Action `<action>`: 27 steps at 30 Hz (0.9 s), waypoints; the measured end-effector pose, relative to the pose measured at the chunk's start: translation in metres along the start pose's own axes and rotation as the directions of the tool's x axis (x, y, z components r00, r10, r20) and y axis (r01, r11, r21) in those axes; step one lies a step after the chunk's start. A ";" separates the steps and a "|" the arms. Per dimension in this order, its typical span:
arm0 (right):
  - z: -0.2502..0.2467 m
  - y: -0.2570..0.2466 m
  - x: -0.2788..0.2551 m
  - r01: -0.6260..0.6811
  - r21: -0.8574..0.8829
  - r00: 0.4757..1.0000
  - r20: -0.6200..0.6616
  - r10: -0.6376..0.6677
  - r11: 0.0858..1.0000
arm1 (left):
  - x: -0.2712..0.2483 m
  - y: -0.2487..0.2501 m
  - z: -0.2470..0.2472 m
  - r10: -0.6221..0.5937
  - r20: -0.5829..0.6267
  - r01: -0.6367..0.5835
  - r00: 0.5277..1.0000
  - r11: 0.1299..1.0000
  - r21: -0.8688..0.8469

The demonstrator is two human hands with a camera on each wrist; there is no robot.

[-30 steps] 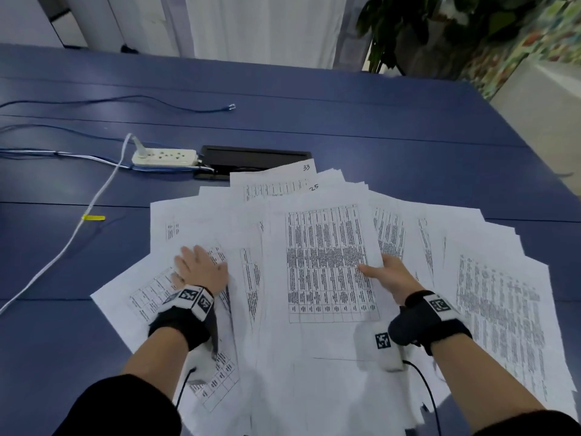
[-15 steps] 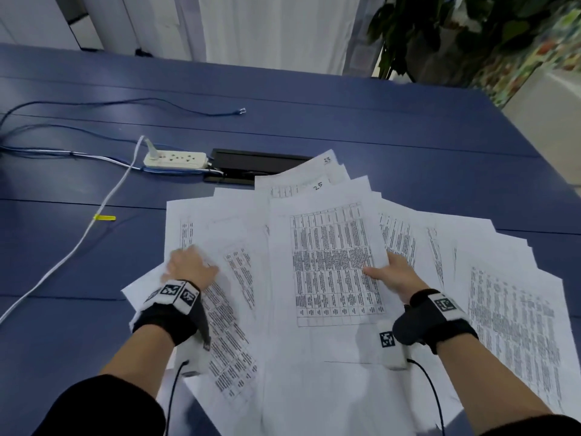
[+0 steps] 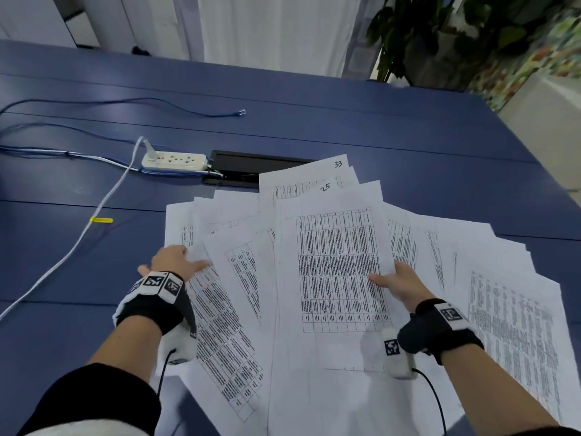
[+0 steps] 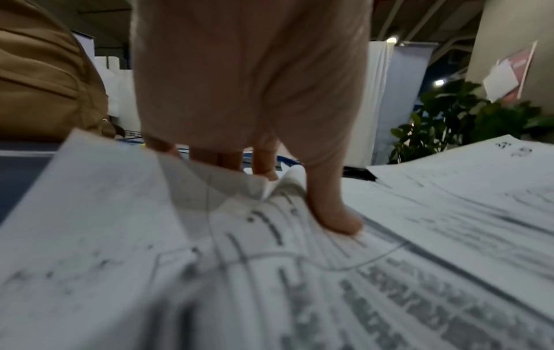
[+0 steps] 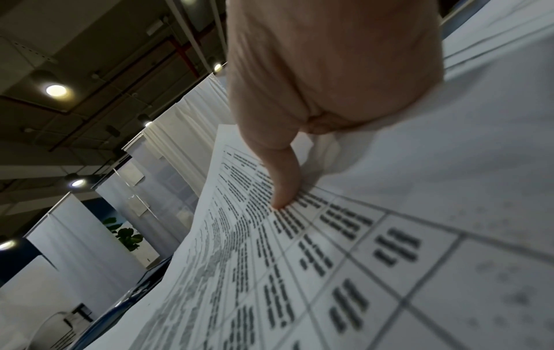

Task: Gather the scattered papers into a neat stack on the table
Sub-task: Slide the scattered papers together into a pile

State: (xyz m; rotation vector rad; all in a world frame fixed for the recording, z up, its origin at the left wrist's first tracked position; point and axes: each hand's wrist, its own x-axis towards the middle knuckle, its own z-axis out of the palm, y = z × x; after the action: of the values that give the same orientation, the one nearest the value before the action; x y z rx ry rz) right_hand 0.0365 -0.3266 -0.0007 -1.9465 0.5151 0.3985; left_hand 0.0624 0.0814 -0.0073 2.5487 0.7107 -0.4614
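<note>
Printed papers (image 3: 330, 278) fan across the blue surface (image 3: 408, 136). Left hand (image 3: 176, 262) pinches the fan's left edge; right hand (image 3: 399, 284) pinches the central sheet, with loose sheets spreading rightward beyond it.

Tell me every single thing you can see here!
papers: many, white with printed tables, fanned out across the near table
table: one, dark blue, under everything
power strip: one, white, far left of the papers
white cable: one, runs from the power strip toward the left edge
yellow tag: one, on the white cable
blue cable: one, thin, lies loose on the far left
black hatch: one, in the table beside the power strip
plant: one, green, beyond the far right corner
curtain: one, white, behind the table
left hand: fingers pinch the papers' left edge
right hand: thumb on top sheet, fingers beneath
</note>
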 end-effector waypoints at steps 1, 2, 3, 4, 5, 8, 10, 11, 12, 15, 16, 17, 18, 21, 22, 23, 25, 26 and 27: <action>-0.002 -0.001 -0.002 0.002 -0.003 1.000 0.017 -0.002 1.000 | -0.003 0.004 -0.002 -0.006 -0.071 0.002 0.997 0.998 -0.056; -0.005 -0.001 -0.002 0.005 0.001 0.999 0.039 -0.005 1.000 | -0.008 0.009 -0.006 -0.006 -0.142 -0.008 0.990 0.995 -0.099; -0.008 -0.001 -0.003 0.005 0.003 0.998 0.058 -0.005 1.000 | -0.010 0.011 -0.009 0.003 -0.197 -0.029 0.980 0.991 -0.129; -0.010 -0.001 -0.005 0.002 0.005 0.997 0.077 -0.002 1.000 | -0.011 0.013 -0.011 0.019 -0.223 -0.054 0.975 0.987 -0.153; -0.012 -0.002 -0.006 0.002 0.010 0.995 0.099 -0.003 1.000 | -0.012 0.017 -0.013 0.040 -0.238 -0.087 0.970 0.979 -0.186; -0.014 -0.004 -0.007 0.000 0.009 0.987 0.161 -0.002 1.000 | -0.008 0.031 -0.011 0.089 -0.231 -0.163 0.969 0.932 -0.323; -0.014 -0.006 -0.004 -0.013 0.011 0.983 0.182 0.010 1.000 | -0.009 0.047 -0.007 0.121 -0.203 -0.190 0.972 0.912 -0.363; -0.012 -0.007 -0.002 -0.021 0.009 0.982 0.187 0.019 1.000 | -0.006 0.055 -0.003 0.155 -0.179 -0.211 0.972 0.909 -0.358; -0.009 -0.008 0.001 -0.029 0.002 0.981 0.191 0.028 1.000 | -0.003 0.061 0.001 0.193 -0.152 -0.235 0.969 0.910 -0.343; 0.002 -0.011 0.011 -0.031 -0.054 0.979 0.201 0.041 0.998 | 0.004 0.080 0.012 0.293 -0.070 -0.301 0.954 0.916 -0.264; 0.006 -0.012 0.013 -0.027 -0.077 0.980 0.196 0.042 0.997 | 0.005 0.083 0.014 0.310 -0.067 -0.318 0.948 0.923 -0.219; 0.008 -0.013 0.015 -0.023 -0.081 0.981 0.191 0.038 0.996 | 0.006 0.084 0.016 0.318 -0.084 -0.328 0.944 0.928 -0.178; 0.009 -0.012 0.016 -0.022 -0.072 0.983 0.182 0.035 0.997 | 0.005 0.083 0.016 0.312 -0.103 -0.325 0.944 0.933 -0.156; 0.007 -0.008 0.015 -0.030 0.007 0.991 0.129 0.028 1.000 | 0.006 0.064 0.015 0.169 -0.124 -0.194 0.978 0.953 -0.232; 0.006 -0.006 0.015 -0.036 0.039 0.994 0.102 0.032 0.999 | 0.006 0.057 0.015 0.139 -0.089 -0.159 0.986 0.947 -0.279; 0.005 -0.005 0.014 -0.040 0.066 0.996 0.082 0.035 0.997 | 0.006 0.050 0.019 0.139 -0.038 -0.144 0.990 0.937 -0.317; 0.003 -0.003 0.013 -0.037 0.120 0.998 0.050 0.031 0.992 | 0.002 0.044 0.026 0.166 0.033 -0.142 0.985 0.915 -0.378; 0.003 -0.005 0.012 -0.035 0.147 0.999 0.039 0.029 0.989 | -0.002 0.044 0.028 0.169 0.063 -0.130 0.984 0.905 -0.404; 0.002 -0.006 0.011 -0.036 0.175 0.999 0.030 0.031 0.984 | -0.004 0.045 0.031 0.164 0.088 -0.112 0.983 0.900 -0.422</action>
State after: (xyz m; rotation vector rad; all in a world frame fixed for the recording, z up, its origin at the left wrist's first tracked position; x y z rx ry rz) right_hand 0.0486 -0.3245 -0.0024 -1.7629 0.5479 0.3871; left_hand 0.0782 0.0297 -0.0163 2.1303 0.5132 -0.3676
